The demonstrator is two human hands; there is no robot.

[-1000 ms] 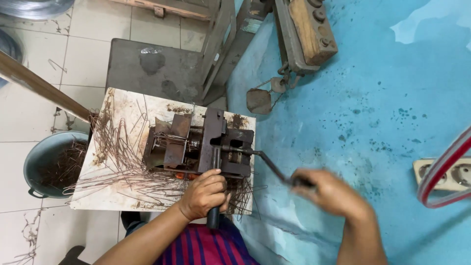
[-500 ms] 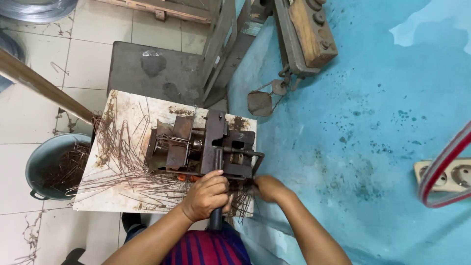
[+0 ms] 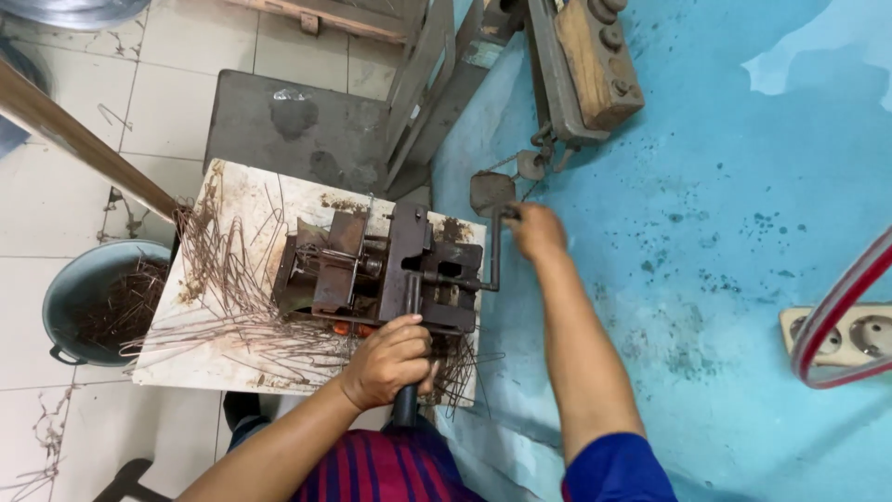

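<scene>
On the worn white board (image 3: 177,367) strewn with thin rusty wire pieces (image 3: 237,311), the rusty hand-cranked metal machine (image 3: 381,274) is fixed, its dark lever (image 3: 406,372) gripped by the left hand (image 3: 388,361) and its bent crank handle (image 3: 495,244) clasped by the right hand (image 3: 537,230).

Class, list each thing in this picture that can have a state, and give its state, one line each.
Rusty hand-cranked metal machine: on the board, wires around it.
Crank handle: raised, gripped by right hand.
Dark lever bar: gripped by left hand.
Grey bucket: holding wire scraps.
Wall socket: nothing plugged in.
</scene>
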